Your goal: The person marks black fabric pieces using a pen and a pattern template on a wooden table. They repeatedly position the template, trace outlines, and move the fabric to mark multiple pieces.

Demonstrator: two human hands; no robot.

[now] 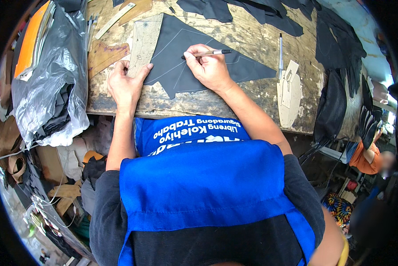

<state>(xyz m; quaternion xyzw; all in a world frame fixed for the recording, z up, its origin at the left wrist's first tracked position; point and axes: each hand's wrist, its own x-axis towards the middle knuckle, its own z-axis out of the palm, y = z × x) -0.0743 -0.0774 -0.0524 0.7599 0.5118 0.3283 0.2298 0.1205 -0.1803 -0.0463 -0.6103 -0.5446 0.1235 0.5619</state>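
Right fingers (192, 60) grip a partly hidden pen (217, 52); left fingers (145, 71), some obscured, spread against a template (145, 39).

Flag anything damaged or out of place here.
The wooden tabletop looks scarred and blotched, with dark and pale patches along its front edge. At its left, a crumpled plastic bag sags untidily past that edge.

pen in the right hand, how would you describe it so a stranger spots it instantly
On the worn wooden table, find the large dark sheet with pale lines. Over it, the person's right hand grips the pen, tip toward the left and black end sticking out to the right. Unlike the slim pen-like tool lying farther right, this one is held.
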